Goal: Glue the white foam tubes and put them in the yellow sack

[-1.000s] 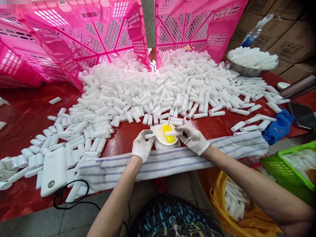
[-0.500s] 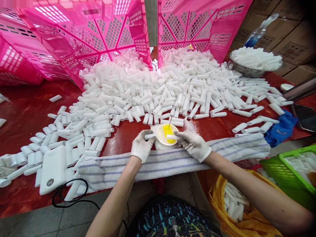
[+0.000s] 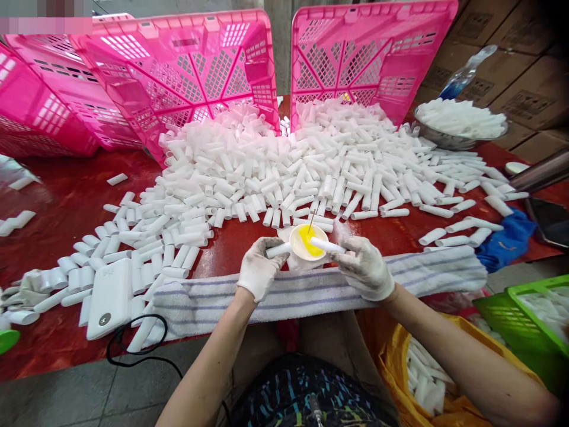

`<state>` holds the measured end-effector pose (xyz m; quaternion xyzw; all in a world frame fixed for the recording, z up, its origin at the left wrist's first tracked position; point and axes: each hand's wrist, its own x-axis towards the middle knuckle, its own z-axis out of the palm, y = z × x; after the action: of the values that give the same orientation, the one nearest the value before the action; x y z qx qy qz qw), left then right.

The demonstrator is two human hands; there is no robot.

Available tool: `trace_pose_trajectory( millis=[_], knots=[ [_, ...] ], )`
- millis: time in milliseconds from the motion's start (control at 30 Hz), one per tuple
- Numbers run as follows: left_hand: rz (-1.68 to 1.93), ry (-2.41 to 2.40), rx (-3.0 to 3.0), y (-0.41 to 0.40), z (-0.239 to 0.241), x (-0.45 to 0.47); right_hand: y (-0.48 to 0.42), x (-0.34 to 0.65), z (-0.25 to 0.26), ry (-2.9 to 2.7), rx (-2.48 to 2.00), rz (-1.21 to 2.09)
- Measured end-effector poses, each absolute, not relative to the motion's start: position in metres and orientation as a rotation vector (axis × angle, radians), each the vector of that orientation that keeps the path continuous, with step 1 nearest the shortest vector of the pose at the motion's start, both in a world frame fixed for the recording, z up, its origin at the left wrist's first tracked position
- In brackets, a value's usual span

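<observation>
Both my hands wear white gloves with greyed fingertips. My left hand [image 3: 263, 265] is closed on a short white tube [image 3: 278, 250], left of a small white bowl [image 3: 295, 242]. Fingers of my right hand [image 3: 365, 267] pinch a second white tube [image 3: 328, 245], whose left end reaches over the bowl's right side. Yellow liquid [image 3: 306, 236] lies in the bowl, and a thin stick [image 3: 312, 220] stands up out of it. Under the bowl is a crumpled whitish sheet [image 3: 293, 262]. Whether the right tube touches the liquid, I cannot tell.
A heap of white tubes [image 3: 284, 166] spreads over the red table [image 3: 71, 196] before pink crates [image 3: 373, 53]. Along the front edge lies a striped towel [image 3: 213, 302]. A power bank [image 3: 109, 299] with a black cable sits left; a metal bowl of tubes [image 3: 448, 137] stands right.
My right hand has moved right and slightly down with its tube, which now lies less far over the bowl. The left hand still holds its tube. The view has tilted up slightly.
</observation>
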<state>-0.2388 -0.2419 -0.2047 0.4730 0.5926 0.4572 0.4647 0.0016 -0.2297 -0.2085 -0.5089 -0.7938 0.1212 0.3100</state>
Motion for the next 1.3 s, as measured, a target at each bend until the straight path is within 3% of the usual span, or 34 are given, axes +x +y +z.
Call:
trace_pose_trajectory(
  millis=[300,467,533,667,733,900,1100,1300],
  knots=[
    [1.036,1.024,0.823,-0.251,-0.183,-0.216,-0.253,-0.003,-0.204,-1.678,-1.088,0.498],
    [0.898,1.058,1.037,-0.259,-0.171,-0.217,-0.256,-0.007,-0.188,-1.672,-1.143,0.865],
    [0.828,1.134,1.146,-0.262,-0.169,-0.213,-0.255,-0.006,-0.183,-1.790,-1.184,0.786],
    [0.765,1.432,1.308,-0.268,-0.174,-0.192,-0.256,-0.012,-0.177,-2.168,-1.178,0.217],
    [0.837,1.566,1.353,-0.271,-0.177,-0.178,-0.260,-0.019,-0.176,-2.151,-1.220,0.081],
    [0.958,1.771,1.448,-0.281,-0.178,-0.157,-0.268,-0.026,-0.174,-1.764,-1.414,0.353],
    [0.844,1.446,1.359,-0.276,-0.178,-0.157,-0.270,-0.004,-0.167,-2.124,-1.211,0.019],
    [1.012,1.696,1.611,-0.284,-0.177,-0.143,-0.268,-0.029,-0.175,-1.502,-1.561,0.493]
  ],
)
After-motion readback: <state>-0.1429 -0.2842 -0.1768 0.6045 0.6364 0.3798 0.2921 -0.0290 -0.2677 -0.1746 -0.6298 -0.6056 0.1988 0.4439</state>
